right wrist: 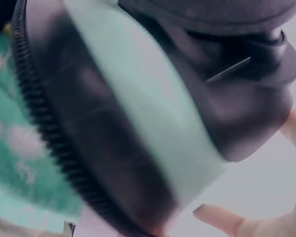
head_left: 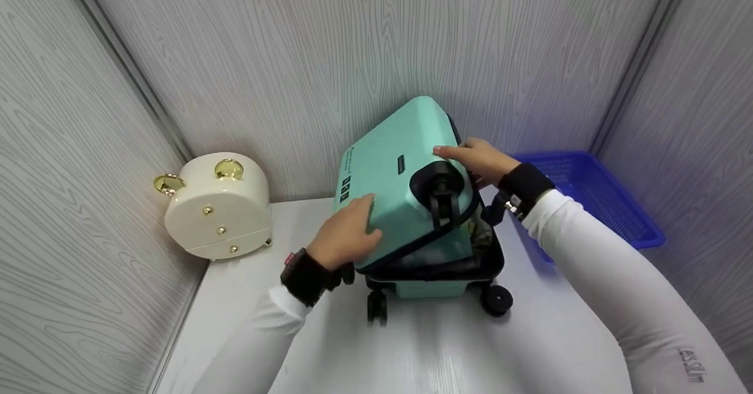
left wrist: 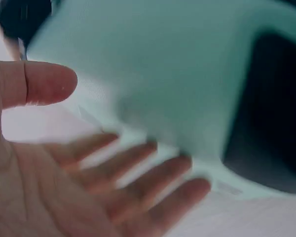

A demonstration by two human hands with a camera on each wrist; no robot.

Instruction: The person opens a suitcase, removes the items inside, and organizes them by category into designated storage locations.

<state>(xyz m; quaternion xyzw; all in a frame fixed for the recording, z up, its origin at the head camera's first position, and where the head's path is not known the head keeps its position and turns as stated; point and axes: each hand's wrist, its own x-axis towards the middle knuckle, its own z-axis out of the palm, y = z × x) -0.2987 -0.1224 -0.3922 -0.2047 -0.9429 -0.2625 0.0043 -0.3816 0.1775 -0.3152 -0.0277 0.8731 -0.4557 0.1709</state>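
A mint-green suitcase [head_left: 382, 147] lies on the white table with its lid tilted up, a gap showing along the near and right sides. My right hand [head_left: 485, 159] grips the lid's edge beside a black wheel [head_left: 438, 185], one finger lying on the shell. In the right wrist view the lid's black zipper [right wrist: 54, 153] runs past a green patterned item [right wrist: 24, 148] inside. My left hand [head_left: 347, 235] is at the lid's left face, fingers extended; in the left wrist view its palm [left wrist: 49, 192] faces the blurred shell, and contact is hard to tell.
A cream rounded case [head_left: 217, 217] with gold knobs and ear-like gold discs stands to the left. At the right lies a blue plastic basket [head_left: 623, 206], partly behind my right arm. Wood-grain panels [head_left: 294, 59] enclose the table at the back and both sides.
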